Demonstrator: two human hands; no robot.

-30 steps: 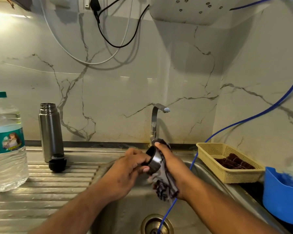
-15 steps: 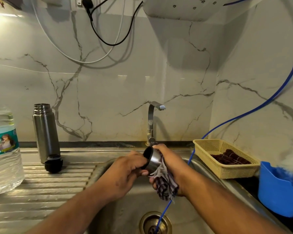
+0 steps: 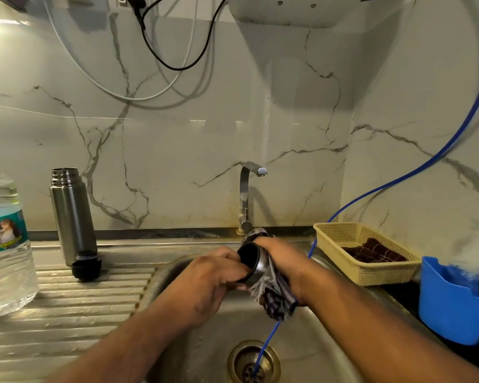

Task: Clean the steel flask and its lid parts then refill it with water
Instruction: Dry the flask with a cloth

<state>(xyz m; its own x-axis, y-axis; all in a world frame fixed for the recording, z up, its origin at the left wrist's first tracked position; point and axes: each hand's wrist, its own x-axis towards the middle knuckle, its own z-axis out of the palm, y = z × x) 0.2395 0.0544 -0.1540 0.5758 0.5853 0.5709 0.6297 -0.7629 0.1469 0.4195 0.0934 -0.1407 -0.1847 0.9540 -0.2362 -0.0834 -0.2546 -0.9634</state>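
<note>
Our left hand (image 3: 205, 283) grips the lid cup (image 3: 250, 262), our right hand (image 3: 285, 261) clamps a cloth (image 3: 274, 297) round it; the flask (image 3: 72, 214) and stopper (image 3: 86, 268) stand well left of both hands, refill not yet done

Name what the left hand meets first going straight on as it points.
The left hand meets the round steel lid cup it grips; beyond, probably the checked cloth in the right hand.
</note>
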